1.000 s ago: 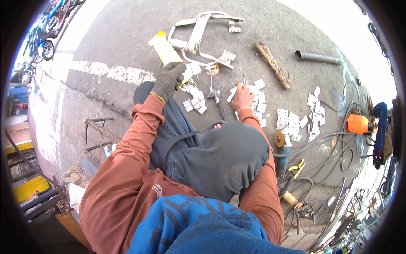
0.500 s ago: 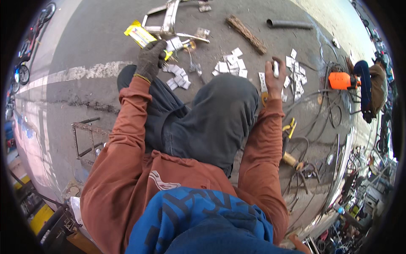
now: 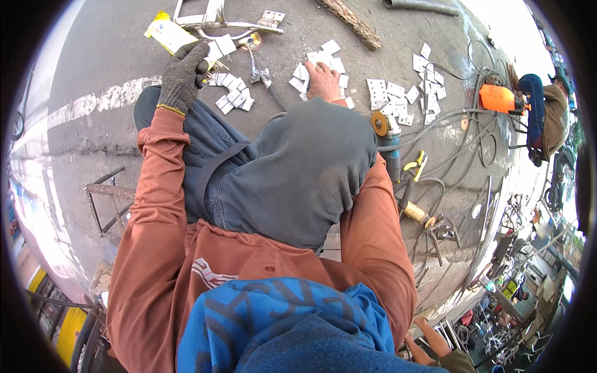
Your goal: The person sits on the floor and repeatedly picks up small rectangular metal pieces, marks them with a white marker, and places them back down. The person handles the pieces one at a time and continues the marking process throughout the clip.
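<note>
My left hand (image 3: 184, 71), in a dark knitted glove, is curled beyond my left knee. Its fingers are closed, and what they hold is hidden. Just past it lie a yellow-and-white packet (image 3: 169, 32) and a couple of pale square plates (image 3: 221, 46). Bare, my right hand (image 3: 323, 82) reaches over my raised knee onto the middle pile of small pale plates (image 3: 337, 64), fingers apart and fingertips touching the pile. Another cluster of plates (image 3: 235, 93) lies nearer my left hand. To the right are more plates (image 3: 378, 94), some with holes.
An angle grinder (image 3: 390, 149) lies beside my right knee, near a yellow-handled clamp (image 3: 415, 166) and looping cables (image 3: 457, 118). A metal frame (image 3: 214, 13), a wood piece (image 3: 353, 23) and a pipe (image 3: 421, 6) lie farther off. Another person (image 3: 550, 118) crouches at right by an orange container (image 3: 497, 99).
My right hand has moved left from the right-hand plates, where it held a small white piece, to the middle pile. The view has shifted, and the grinder now shows fully.
</note>
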A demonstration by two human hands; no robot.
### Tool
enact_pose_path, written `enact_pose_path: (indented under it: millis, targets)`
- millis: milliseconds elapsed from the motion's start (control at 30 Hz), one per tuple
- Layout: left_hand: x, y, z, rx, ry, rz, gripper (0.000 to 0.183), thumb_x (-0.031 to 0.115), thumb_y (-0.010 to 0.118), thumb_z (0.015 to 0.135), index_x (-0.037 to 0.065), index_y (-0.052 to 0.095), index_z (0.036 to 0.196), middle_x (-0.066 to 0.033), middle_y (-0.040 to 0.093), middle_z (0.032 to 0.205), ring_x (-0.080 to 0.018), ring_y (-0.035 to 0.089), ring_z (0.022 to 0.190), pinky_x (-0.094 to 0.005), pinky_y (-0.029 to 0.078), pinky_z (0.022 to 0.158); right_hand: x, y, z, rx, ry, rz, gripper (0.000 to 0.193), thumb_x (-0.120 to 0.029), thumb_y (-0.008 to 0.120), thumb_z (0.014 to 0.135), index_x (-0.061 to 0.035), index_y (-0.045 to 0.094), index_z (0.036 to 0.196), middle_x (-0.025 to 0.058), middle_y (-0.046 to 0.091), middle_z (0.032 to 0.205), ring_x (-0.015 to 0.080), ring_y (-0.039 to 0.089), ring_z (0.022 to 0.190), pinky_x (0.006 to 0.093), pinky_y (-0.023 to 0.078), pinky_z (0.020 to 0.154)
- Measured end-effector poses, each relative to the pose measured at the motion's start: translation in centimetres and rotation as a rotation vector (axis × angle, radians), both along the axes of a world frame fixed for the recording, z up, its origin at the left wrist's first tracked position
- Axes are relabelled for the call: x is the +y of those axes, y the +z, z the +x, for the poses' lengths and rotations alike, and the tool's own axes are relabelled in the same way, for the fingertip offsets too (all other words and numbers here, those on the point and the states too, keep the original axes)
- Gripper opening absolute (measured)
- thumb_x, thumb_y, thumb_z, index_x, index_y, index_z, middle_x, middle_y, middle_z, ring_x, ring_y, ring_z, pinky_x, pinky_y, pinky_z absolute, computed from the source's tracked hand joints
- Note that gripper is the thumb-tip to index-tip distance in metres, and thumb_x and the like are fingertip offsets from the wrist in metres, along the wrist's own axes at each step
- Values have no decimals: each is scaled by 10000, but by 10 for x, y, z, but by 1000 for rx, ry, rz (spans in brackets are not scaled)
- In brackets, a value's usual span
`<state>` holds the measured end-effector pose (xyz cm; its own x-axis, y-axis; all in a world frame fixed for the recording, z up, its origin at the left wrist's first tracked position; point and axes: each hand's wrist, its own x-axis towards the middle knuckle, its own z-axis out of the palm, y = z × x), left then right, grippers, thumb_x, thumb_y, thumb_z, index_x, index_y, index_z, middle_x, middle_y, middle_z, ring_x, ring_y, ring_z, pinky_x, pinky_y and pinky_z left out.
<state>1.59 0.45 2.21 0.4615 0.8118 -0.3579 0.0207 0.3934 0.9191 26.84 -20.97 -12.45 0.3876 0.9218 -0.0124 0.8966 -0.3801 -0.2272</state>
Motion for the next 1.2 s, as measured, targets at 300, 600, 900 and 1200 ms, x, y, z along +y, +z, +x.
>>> enact_pose_path:
  millis: [300, 600, 900, 1200]
  targets:
    - [7, -5, 7, -35, 42, -41, 248, 153, 723, 970, 45, 675, 1187, 38, 577, 747, -31, 451, 552, -182, 332, 451, 8, 42, 18, 364, -260, 334, 528, -265, 828, 769, -132, 593, 1222, 203, 706, 1018, 395, 693, 959, 498, 538, 810]
    - [22, -21, -10, -117, -32, 2, 243, 94, 729, 957, 17, 679, 1182, 3, 614, 877, -40, 474, 613, -209, 348, 469, -45, 142, 53, 341, -414, 370, 781, -552, 906, 690, -19, 656, 1205, 128, 754, 876, 244, 739, 869, 354, 579, 825]
    - [17, -14, -20, -180, 40, -38, 210, 62, 686, 983, 10, 677, 1186, 46, 528, 750, -25, 399, 559, -205, 292, 460, -68, 126, 63, 1394, -600, 746, 440, -295, 853, 855, -48, 623, 1137, 68, 694, 921, 175, 660, 764, 358, 560, 662]
    - [-50, 64, 12, -324, -187, 14, 298, 154, 703, 983, 6, 665, 1238, 31, 568, 731, -19, 411, 554, -187, 288, 461, -115, 233, -1, 762, -103, 804, 301, -83, 677, 974, -10, 523, 1222, 138, 663, 1096, 202, 711, 935, 306, 621, 701]
